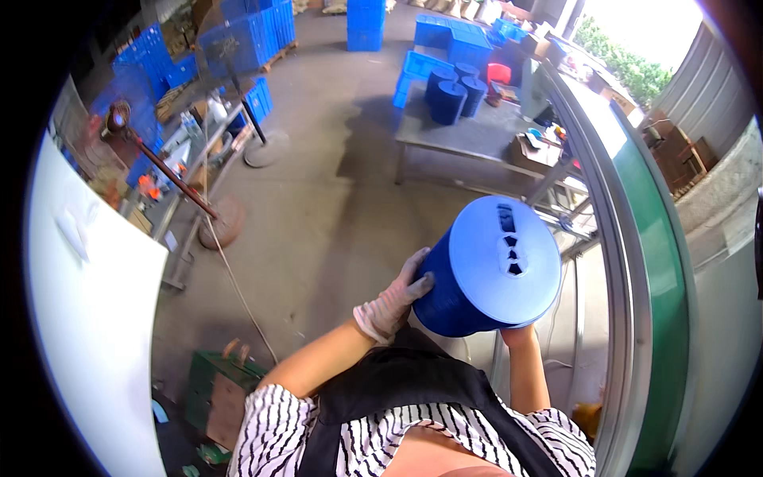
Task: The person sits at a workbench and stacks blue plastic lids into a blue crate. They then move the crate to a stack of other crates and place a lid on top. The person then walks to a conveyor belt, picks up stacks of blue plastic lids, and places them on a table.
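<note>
Held up in front of my body is a blue plastic cylinder (pixel 477 274), like a bucket or drum, tilted so its flat round end faces up. That end has a slot and several small dark cut-outs in a row. My left hand (pixel 397 298), in a pale thin glove, grips the side wall at its left. Under the lower right edge my right hand (pixel 518 335) supports the cylinder; its fingers are hidden behind it.
A grey metal table (pixel 413 131) ahead carries several blue cylinders (pixel 450 103). Blue crates (pixel 366 30) stand farther back. A metal frame with a green panel (pixel 648 238) runs along my right. At left are a pedestal fan (pixel 222 222), a cable (pixel 238 294) on the floor and a cluttered bench (pixel 187 191).
</note>
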Motion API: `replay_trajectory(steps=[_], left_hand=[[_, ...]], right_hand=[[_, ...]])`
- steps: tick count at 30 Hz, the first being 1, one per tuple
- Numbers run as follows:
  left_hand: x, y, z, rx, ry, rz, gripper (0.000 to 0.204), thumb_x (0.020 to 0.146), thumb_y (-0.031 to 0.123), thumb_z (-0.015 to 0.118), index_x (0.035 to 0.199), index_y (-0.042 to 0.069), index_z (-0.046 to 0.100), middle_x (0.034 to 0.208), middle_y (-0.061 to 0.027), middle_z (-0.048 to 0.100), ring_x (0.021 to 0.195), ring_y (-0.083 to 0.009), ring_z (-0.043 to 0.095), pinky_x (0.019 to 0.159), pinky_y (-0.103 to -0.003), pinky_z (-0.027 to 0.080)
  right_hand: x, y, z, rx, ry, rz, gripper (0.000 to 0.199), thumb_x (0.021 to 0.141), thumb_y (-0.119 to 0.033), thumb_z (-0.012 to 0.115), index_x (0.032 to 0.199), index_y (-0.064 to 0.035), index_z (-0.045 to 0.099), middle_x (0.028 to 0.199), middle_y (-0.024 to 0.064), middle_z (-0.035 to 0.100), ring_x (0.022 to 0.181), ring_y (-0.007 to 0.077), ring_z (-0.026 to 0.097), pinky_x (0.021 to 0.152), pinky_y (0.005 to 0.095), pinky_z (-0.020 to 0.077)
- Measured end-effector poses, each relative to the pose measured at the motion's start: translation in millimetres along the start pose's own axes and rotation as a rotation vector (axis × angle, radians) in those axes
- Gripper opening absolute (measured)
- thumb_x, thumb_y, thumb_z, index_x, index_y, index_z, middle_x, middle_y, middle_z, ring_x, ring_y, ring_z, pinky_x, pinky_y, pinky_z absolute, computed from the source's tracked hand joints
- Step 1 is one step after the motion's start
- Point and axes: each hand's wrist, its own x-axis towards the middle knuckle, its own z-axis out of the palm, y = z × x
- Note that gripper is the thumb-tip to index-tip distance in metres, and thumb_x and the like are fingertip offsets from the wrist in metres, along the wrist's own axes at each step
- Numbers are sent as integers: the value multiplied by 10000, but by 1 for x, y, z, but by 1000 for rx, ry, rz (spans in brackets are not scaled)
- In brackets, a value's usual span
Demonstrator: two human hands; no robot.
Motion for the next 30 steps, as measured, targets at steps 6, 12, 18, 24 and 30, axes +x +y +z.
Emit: replay_trajectory(steps=[6, 12, 18, 24, 30], left_hand=[[64, 43, -81, -10, 103, -37, 869, 781, 536, 628, 1431, 107, 242, 1410, -75, 341, 1302, -235, 294, 1063, -398, 222], [173, 39, -167, -84, 343, -55, 794, 782, 480, 668, 1413, 182, 288, 1321, -35, 432, 1198, -217, 407, 973, -390, 349], [272, 73, -266, -157, 376, -30, 647, 834, 373, 654, 1364, 122, 379, 1363, -33, 413, 1241, -165, 373, 1044, -315, 295], [367, 150, -367, -173, 321, -103, 659, 843, 363, 639, 1378, 133, 330, 1340, -26, 415, 1231, -185, 373, 1034, -347, 295], [491, 206, -450, -108, 318, -141, 706, 806, 408, 674, 1366, 115, 359, 1371, -28, 408, 1252, -185, 367, 1062, -340, 281]], right_hand=[[122, 39, 60, -75, -80, 218, 595, 899, -481, 467, 1348, -96, 397, 1332, 62, 463, 1232, 201, 413, 1036, 379, 310], [294, 38, 93, -81, -188, 386, 669, 877, -548, 450, 1371, -107, 359, 1387, 62, 382, 1268, 210, 330, 1041, 383, 261], [444, 66, 144, -138, -289, 500, 856, 832, -711, 374, 1458, -150, 211, 1520, 49, 164, 1385, 227, 121, 1108, 416, 107], [549, 63, 256, -35, -164, 339, 458, 912, -390, 489, 1241, -73, 517, 1193, 67, 566, 1067, 186, 523, 926, 338, 415], [666, 57, 327, 32, -63, 331, 475, 907, -399, 493, 1236, -58, 518, 1189, 75, 570, 1072, 188, 521, 925, 341, 412]])
